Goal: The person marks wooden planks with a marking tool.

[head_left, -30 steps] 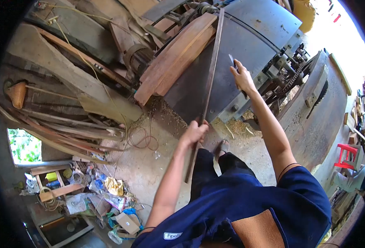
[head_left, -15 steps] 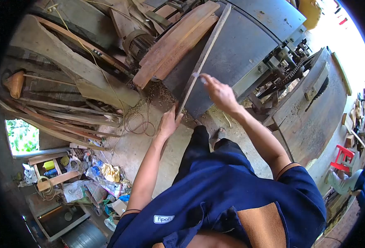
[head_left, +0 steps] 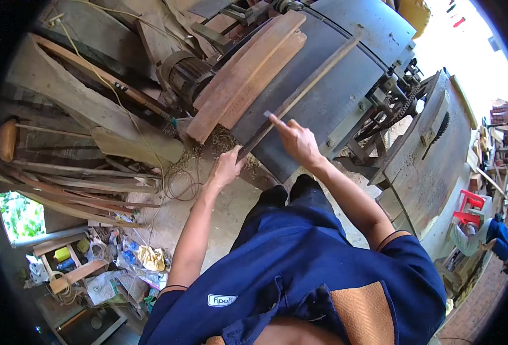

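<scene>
A long, thin wooden strip (head_left: 317, 73) slants across the grey metal machine top (head_left: 334, 95). My left hand (head_left: 226, 168) is closed around its near end, just off the machine's edge. Over the strip's near half, my right hand (head_left: 300, 142) pinches a small pale piece (head_left: 267, 114) at its fingertips. That piece is at or just above the strip; whether it touches cannot be told, and its kind is too small to make out.
Reddish-brown boards (head_left: 248, 75) lie on the machine's left side, near a motor (head_left: 188, 72). To the right stands a wooden saw table (head_left: 420, 155) with a toothed blade (head_left: 441, 127). Another person (head_left: 472, 237) is at the far right, near a red stool (head_left: 471, 201). Long timbers (head_left: 87, 95) are stacked left.
The strip's far end has swung right across the machine top, away from the reddish-brown boards. My left hand still grips the near end. My right hand has moved slightly down and left in view.
</scene>
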`<act>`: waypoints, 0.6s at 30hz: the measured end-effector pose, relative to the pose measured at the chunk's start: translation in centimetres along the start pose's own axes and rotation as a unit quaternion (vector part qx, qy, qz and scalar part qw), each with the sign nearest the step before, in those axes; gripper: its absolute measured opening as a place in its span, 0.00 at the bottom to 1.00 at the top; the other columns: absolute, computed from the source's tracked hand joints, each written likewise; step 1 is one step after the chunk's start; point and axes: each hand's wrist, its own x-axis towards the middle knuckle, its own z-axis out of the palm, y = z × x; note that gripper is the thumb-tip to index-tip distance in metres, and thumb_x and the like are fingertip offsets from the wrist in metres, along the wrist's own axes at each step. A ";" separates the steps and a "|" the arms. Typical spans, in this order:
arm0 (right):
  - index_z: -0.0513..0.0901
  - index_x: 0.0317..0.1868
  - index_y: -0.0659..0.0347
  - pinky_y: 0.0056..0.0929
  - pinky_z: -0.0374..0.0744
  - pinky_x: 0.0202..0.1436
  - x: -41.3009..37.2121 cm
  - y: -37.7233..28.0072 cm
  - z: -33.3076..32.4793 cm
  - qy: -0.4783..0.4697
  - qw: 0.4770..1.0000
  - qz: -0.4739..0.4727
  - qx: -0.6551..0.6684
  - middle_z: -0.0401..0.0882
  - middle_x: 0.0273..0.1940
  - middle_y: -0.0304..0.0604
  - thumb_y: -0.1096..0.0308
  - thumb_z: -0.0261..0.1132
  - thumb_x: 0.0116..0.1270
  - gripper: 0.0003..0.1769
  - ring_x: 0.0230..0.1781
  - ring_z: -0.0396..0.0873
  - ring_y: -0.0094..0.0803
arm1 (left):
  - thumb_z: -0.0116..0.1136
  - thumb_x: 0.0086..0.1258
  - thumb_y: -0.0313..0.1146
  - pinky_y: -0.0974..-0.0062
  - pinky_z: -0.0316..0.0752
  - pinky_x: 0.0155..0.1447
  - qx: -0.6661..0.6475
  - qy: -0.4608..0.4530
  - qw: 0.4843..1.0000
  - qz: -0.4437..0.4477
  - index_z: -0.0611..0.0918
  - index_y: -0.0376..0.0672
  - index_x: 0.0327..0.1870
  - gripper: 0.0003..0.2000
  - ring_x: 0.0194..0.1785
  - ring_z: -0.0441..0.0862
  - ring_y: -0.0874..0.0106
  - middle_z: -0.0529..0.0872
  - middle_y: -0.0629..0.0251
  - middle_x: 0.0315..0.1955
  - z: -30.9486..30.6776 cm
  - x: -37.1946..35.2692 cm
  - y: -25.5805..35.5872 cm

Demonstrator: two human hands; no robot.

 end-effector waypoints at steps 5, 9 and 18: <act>0.73 0.74 0.36 0.50 0.86 0.30 2.0 4.0 -2.5 0.021 0.996 0.083 -0.022 0.81 0.36 0.55 0.73 0.57 0.72 0.31 0.28 0.85 0.54 | 0.62 0.73 0.38 0.51 0.80 0.51 -0.012 0.045 0.999 0.026 0.78 0.33 0.58 0.20 0.51 0.84 0.41 0.86 0.35 0.43 0.7 0.6 -0.8; 0.73 0.74 0.33 0.50 0.86 0.31 1.7 2.8 -1.5 0.036 0.996 0.080 0.034 0.80 0.36 0.55 0.74 0.56 0.72 0.33 0.28 0.85 0.56 | 0.62 0.73 0.42 0.50 0.80 0.49 -0.001 0.054 0.999 -0.010 0.80 0.34 0.56 0.20 0.48 0.85 0.42 0.87 0.38 0.41 1.0 0.8 0.7; 0.71 0.76 0.38 0.43 0.86 0.27 4.2 9.1 -4.3 0.098 0.989 0.103 -0.050 0.81 0.32 0.50 0.75 0.59 0.71 0.34 0.26 0.85 0.48 | 0.66 0.71 0.38 0.52 0.79 0.46 -0.015 0.079 0.997 0.006 0.81 0.37 0.52 0.16 0.46 0.85 0.43 0.87 0.42 0.38 0.8 0.4 1.4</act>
